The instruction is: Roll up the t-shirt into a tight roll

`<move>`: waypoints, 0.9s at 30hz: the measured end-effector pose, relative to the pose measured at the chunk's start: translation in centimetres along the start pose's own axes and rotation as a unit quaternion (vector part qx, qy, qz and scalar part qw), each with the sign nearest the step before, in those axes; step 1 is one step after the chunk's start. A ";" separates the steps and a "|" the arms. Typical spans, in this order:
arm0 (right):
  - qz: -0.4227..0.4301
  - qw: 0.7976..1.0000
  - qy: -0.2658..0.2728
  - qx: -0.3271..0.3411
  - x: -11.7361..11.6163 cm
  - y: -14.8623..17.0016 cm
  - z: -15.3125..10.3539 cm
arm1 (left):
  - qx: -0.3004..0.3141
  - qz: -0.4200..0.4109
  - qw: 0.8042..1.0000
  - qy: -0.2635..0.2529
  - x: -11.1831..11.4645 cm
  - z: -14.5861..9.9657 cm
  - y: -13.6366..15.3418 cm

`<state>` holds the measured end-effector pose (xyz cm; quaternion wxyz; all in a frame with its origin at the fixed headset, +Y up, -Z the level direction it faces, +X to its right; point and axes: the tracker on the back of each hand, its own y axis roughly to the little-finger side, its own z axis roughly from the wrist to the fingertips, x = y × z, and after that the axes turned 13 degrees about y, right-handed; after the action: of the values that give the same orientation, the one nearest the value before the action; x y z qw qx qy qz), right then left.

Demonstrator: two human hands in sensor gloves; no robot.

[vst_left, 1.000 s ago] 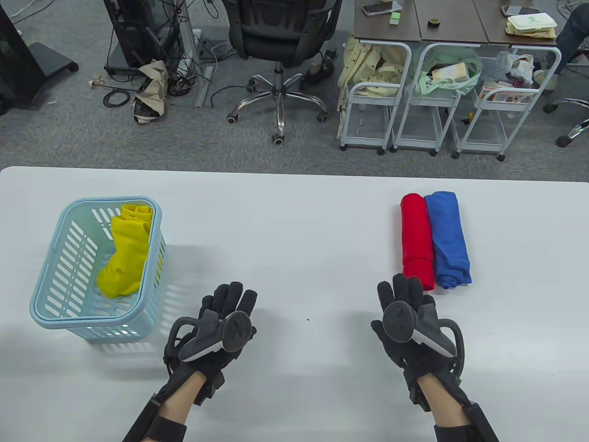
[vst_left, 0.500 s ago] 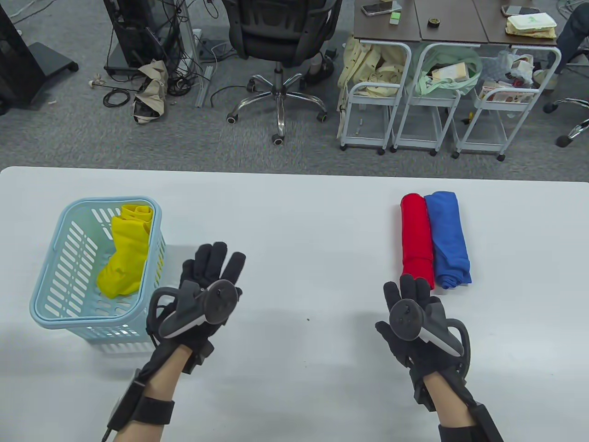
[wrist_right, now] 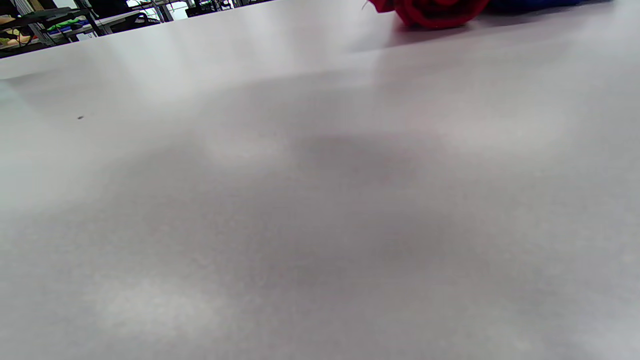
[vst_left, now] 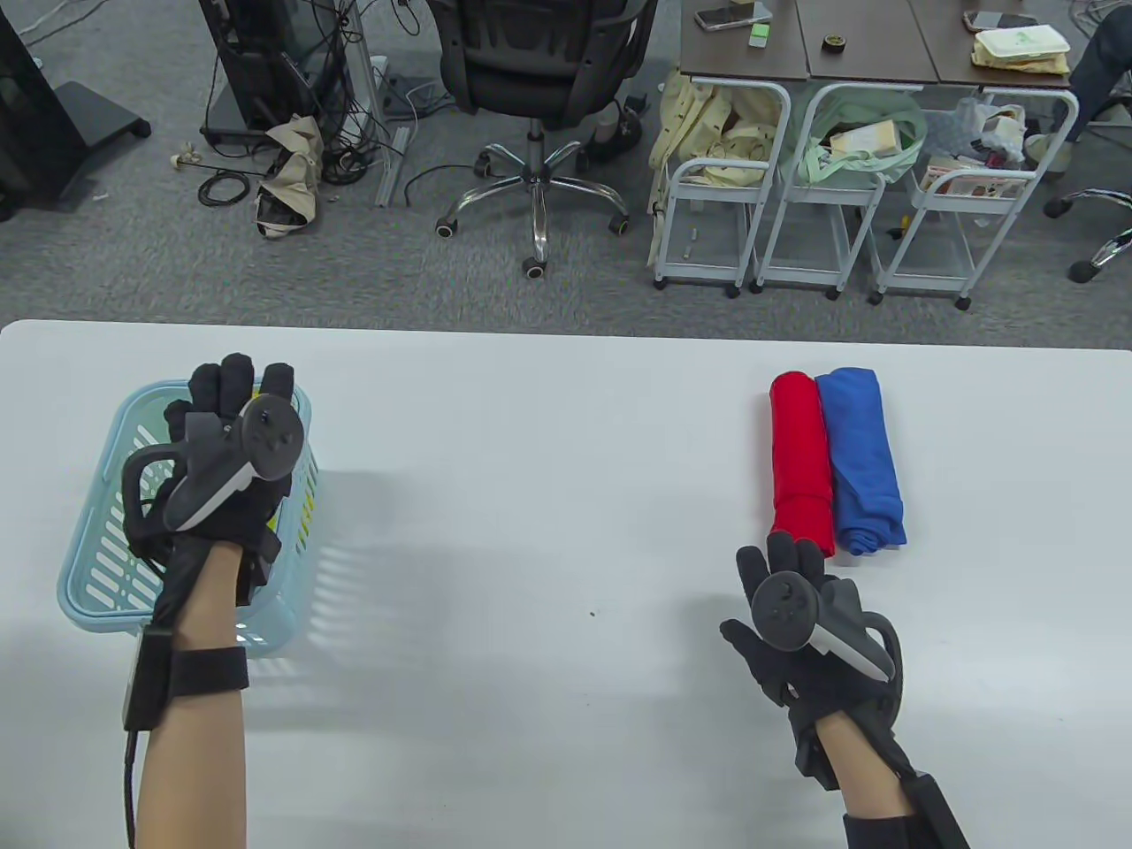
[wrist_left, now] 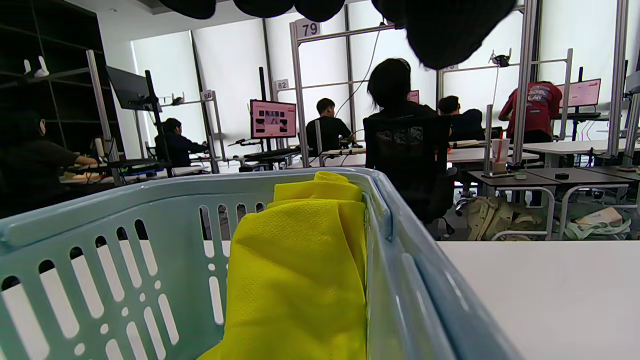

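Inside the basket, only the left wrist view reveals the yellow t-shirt.

You are facing grey carpet, a black office chair standing far centre, white trolleys sitting far right.

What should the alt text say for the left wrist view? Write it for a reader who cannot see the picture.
A yellow t-shirt lies bunched inside a light blue slotted basket on a white table, seen from close above the basket's rim. Dark gloved fingertips of the left hand hang in at the top edge, not touching the shirt. Behind, people sit at desks with monitors.
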<state>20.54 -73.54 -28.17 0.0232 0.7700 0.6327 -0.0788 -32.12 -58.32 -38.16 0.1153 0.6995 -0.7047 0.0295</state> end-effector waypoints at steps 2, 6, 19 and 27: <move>0.000 1.000 -0.003 0.001 -0.1 -0.1 0.0 | -0.001 -0.024 1.000 0.008 -0.1 0.8 0.9; 0.010 1.000 -0.015 0.008 -0.4 -0.3 0.1 | -0.023 -0.017 0.999 0.026 0.3 2.9 1.8; 0.015 1.000 -0.019 0.017 -0.6 -0.6 0.2 | -0.038 -0.001 0.995 0.091 3.5 7.9 2.2; 0.022 0.999 -0.025 0.015 -0.8 -0.3 0.4 | -0.066 -0.002 0.994 0.087 5.1 8.4 2.6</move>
<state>20.04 -74.28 -28.41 0.0294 0.7816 0.6138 -0.1072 -35.67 -64.96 -44.93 0.2222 0.6864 -0.6911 0.0434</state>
